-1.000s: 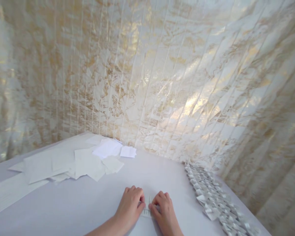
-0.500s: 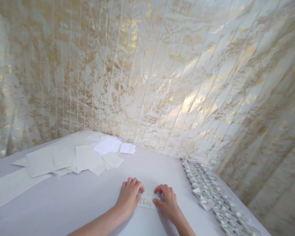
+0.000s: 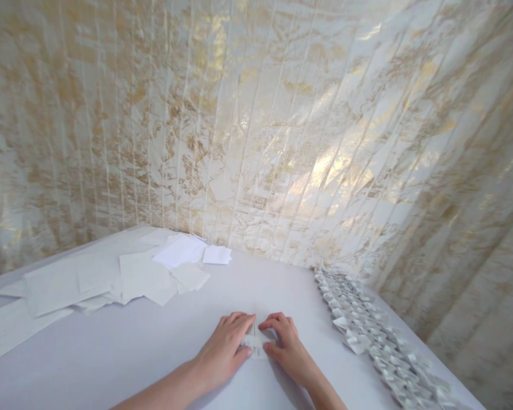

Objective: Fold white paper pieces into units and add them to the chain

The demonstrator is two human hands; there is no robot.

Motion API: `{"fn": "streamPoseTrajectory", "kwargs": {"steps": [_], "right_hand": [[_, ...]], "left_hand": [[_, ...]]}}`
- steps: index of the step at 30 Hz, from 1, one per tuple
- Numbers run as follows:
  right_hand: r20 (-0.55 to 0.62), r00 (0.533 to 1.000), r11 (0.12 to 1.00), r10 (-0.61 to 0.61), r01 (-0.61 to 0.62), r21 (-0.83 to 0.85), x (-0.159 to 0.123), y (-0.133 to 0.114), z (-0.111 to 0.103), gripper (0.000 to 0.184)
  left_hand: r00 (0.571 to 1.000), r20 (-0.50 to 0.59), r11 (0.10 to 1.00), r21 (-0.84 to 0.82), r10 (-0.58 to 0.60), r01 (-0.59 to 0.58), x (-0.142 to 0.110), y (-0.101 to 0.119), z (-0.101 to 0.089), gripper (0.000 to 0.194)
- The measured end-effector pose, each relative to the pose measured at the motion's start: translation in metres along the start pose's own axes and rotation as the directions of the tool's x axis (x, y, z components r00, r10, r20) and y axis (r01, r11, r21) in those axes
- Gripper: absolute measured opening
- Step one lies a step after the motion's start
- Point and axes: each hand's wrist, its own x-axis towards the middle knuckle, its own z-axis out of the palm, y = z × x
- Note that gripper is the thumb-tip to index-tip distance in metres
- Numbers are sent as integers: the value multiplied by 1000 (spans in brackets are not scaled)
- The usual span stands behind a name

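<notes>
Head view. Small piece of white paper [image 3: 257, 344] lies on the white tabletop [image 3: 277, 290], low center of frame, right between the two hands. Flat-looking, short dark printed marks in a row across the lower part, one thin dark vertical line above them. Outer edges partly covered by fingers; full outline can't be read.

Left hand [image 3: 226, 348]: palm down, index finger reaching forward along the paper's left side, thumb lower down at its left edge. Thumb and index spread, clear gap. Right hand [image 3: 287, 348]: thumb at the right edge, index curled above it, moderate gap between tips. Both hands touch the paper; can't tell how hard they press.

Around: overlapping pale sheets [image 3: 72, 282] at left, rows of folded paper pieces [image 3: 365, 333] at right, gold-patterned curtain [image 3: 239, 114] behind.
</notes>
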Motion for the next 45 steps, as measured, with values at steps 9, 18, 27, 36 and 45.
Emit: {"fn": "streamPoseTrajectory", "kwargs": {"steps": [9, 18, 27, 36, 45], "right_hand": [[-62, 998, 997, 3, 2, 78, 0, -9, 13, 26], [-113, 992, 951, 52, -15, 309, 9, 6, -16, 31], [-188, 982, 945, -2, 63, 320, 8, -20, 9, 28], [-65, 962, 888, -265, 218, -406, 1, -24, 4, 31], [27, 983, 940, -184, 184, -288, -1, -21, -1, 21]], "left_hand": [[999, -39, 976, -219, 1, -10, 3, -1, 3, 71], [988, -71, 869, -487, -136, 85, 15, -10, 4, 9], [966, -171, 812, -581, -196, 62, 15, -3, 10, 19], [965, -253, 993, -107, -67, 41, 5, 3, 10, 43], [991, -133, 974, 221, -21, 51, 5, 4, -2, 14]]}}
